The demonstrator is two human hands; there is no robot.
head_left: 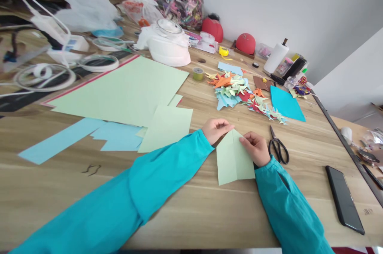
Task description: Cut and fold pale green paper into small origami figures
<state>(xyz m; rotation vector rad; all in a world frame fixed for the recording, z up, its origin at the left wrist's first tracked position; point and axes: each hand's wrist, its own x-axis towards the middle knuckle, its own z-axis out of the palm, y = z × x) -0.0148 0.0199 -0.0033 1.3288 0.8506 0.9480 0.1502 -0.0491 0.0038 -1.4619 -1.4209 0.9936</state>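
A pale green sheet of paper (235, 162) with a crease down its middle lies between my hands, its top corners folded in to a point. My left hand (218, 129) pinches it at the peak. Along the upper right edge, my right hand (256, 148) grips it between thumb and fingers. Black-handled scissors (278, 148) lie just right of my right hand. A loose pale green square (169, 128) rests left of my left hand, partly over a large green sheet (125, 86). Blue paper pieces (118, 136) and a long blue strip (60, 140) lie further left.
Behind my hands is a pile of folded paper shapes (236, 90) in several colours. A turquoise sheet (287, 103) lies beside it. A phone (344, 198) is at the right. Coiled white cables (44, 78) and plastic bags (86, 8) crowd the back left.
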